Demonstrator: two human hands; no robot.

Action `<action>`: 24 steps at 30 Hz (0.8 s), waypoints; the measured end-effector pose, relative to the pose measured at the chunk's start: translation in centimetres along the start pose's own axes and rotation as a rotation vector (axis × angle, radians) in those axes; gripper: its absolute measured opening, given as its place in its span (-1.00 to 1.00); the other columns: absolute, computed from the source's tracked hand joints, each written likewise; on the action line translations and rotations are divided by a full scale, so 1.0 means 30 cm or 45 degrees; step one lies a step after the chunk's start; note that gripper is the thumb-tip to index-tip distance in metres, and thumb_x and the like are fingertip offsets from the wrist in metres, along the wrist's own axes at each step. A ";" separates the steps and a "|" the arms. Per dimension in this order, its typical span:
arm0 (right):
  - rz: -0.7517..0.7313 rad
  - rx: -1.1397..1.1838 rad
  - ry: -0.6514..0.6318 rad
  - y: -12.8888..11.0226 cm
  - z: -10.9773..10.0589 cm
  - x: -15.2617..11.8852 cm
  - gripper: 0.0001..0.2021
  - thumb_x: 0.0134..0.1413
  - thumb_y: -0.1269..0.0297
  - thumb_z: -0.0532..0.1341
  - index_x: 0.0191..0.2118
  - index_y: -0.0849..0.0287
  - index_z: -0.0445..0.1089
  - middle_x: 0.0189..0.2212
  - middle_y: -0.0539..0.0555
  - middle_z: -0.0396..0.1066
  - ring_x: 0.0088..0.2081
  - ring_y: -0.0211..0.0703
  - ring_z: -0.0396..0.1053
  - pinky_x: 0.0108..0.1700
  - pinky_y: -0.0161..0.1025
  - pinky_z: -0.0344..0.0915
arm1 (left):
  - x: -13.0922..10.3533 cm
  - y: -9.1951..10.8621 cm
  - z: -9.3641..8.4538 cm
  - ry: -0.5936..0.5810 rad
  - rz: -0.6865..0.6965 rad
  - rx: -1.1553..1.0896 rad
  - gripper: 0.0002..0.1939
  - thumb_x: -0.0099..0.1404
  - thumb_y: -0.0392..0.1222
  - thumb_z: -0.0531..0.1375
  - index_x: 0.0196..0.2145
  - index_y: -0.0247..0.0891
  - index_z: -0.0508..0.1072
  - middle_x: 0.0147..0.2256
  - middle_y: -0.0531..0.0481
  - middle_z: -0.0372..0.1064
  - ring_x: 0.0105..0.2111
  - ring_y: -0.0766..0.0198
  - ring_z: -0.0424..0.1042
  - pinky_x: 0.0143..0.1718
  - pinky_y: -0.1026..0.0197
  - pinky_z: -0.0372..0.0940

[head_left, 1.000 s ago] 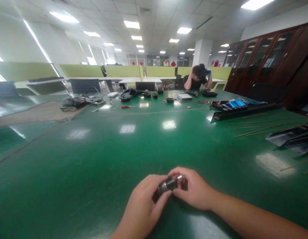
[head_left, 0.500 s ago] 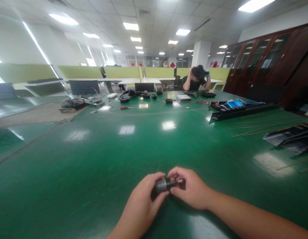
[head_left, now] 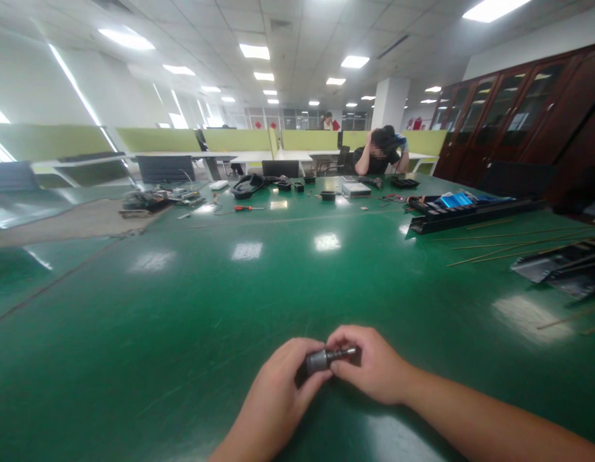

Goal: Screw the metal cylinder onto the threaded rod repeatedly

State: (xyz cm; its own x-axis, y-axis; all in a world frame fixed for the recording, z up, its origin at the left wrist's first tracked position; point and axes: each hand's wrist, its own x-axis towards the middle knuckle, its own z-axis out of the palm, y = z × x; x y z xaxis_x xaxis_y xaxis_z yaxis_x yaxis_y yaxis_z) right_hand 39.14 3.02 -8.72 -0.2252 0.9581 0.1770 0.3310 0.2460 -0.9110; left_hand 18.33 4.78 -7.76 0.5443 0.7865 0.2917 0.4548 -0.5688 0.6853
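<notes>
A small dark metal cylinder with a thinner ribbed shaft [head_left: 317, 362] is held just above the green tabletop [head_left: 191, 308], near its front edge. My left hand [head_left: 286, 378] wraps its thumb and fingers round the thick grey body on the left. On the right, my right hand [head_left: 367, 364] pinches the narrow shaft, whose bright tip points right between thumb and fingers. The part lies roughly level, and the fingertips of both hands almost meet over it.
Across the far side lie an orange screwdriver [head_left: 243, 208], black trays [head_left: 327, 195], a white box [head_left: 356, 189] and a heap of parts [head_left: 146, 200]. Black rails [head_left: 470, 210] and thin rods [head_left: 509, 245] are at the right. A person [head_left: 380, 151] sits opposite.
Both hands and the metal part have shifted very slightly right in the view. The grip of each hand looks nearly the same.
</notes>
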 end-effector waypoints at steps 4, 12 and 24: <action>-0.030 -0.067 0.005 -0.009 -0.005 -0.002 -0.85 -0.07 0.49 0.29 -0.30 0.18 0.51 -0.40 -0.01 0.48 -0.35 -0.18 0.38 -0.28 -0.31 0.27 | 0.000 0.001 0.003 -0.005 -0.022 0.002 -0.78 0.31 -0.25 0.26 -0.09 -0.06 0.44 -0.17 0.06 0.46 -0.17 0.21 0.45 -0.11 0.20 0.32; -0.021 -0.075 0.014 -0.011 -0.009 -0.004 -0.88 -0.06 0.45 0.30 -0.31 0.20 0.52 -0.42 0.01 0.48 -0.36 -0.17 0.39 -0.29 -0.30 0.27 | -0.009 -0.002 0.003 -0.006 -0.035 0.009 -0.78 0.30 -0.21 0.27 -0.08 -0.07 0.45 -0.16 0.03 0.47 -0.16 0.18 0.46 -0.10 0.17 0.33; -0.003 -0.060 0.003 -0.007 -0.011 -0.004 -0.91 -0.07 0.42 0.30 -0.35 0.20 0.52 -0.44 0.01 0.48 -0.38 -0.17 0.38 -0.30 -0.30 0.26 | -0.002 0.007 0.001 -0.043 -0.052 0.013 -0.78 0.30 -0.21 0.27 -0.08 -0.07 0.46 -0.15 0.02 0.47 -0.14 0.16 0.45 -0.08 0.15 0.34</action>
State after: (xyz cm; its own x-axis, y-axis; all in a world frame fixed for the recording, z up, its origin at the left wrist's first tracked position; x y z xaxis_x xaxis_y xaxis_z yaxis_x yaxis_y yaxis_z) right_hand 39.41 2.89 -8.43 -0.2239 0.9579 0.1799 0.3735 0.2548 -0.8920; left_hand 18.42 4.62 -7.67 0.5484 0.8008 0.2408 0.4844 -0.5390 0.6891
